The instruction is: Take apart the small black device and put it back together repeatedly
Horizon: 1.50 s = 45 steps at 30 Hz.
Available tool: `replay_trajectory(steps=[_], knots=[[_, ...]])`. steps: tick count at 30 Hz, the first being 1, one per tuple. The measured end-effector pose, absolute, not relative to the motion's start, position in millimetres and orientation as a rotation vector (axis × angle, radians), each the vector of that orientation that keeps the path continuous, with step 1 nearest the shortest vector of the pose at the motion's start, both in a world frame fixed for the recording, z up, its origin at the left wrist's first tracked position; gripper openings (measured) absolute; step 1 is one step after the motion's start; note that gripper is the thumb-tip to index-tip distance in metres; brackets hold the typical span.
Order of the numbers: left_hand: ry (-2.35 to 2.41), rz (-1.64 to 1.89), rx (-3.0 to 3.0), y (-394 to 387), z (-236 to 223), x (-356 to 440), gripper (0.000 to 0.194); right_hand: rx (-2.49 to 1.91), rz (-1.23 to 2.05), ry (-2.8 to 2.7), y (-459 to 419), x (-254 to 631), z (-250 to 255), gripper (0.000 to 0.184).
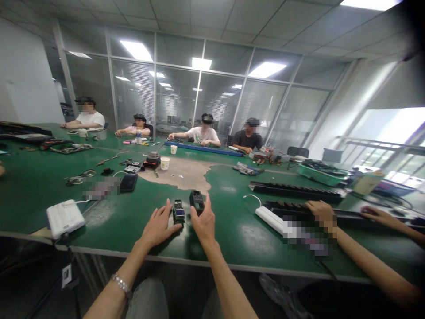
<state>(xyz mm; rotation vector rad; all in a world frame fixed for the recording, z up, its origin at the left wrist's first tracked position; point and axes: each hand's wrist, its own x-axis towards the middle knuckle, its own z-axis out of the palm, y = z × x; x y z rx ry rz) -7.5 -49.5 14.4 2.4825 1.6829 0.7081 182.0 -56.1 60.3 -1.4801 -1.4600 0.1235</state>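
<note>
two small black modules are handled near the front edge of the green desk [232, 230].
the left hand [158, 226] lies spread beside one module [178, 211]; the right hand [203, 220] is closed on the other module [197, 200], which, it is judged, could be tipped or knocked floorward by a slip.

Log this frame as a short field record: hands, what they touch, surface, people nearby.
left hand: flat on the table, beside a small dark device
right hand: fingers around a second dark block
surface: green table with a worn bare patch
neighbour: a co-worker's hand on a black keyboard
far side: four seated people
</note>
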Motion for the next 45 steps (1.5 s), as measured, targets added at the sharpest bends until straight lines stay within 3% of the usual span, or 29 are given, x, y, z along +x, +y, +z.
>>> replay_trajectory(steps=[9,15,23,35,45], knots=[[1.703,0.705,2.439,-48,12,-8,0.087,-1.582,0.024,-1.532,-66,214,11,0.075],[1.726,0.692,2.449,-46,8,-7,0.087,-1.545,-0.097,-1.544,-67,216,6,0.08],[1.688,0.711,2.466,-48,10,-8,0.084,-1.578,-0.037,-1.593,-70,216,5,0.071],[1.717,0.723,2.433,-45,6,-9,0.093,-1.421,0.178,-1.498,-57,176,51,0.071],[1.699,0.711,2.45,-49,10,-10,0.086,-1.504,0.197,-1.643,-50,124,63,0.072]])
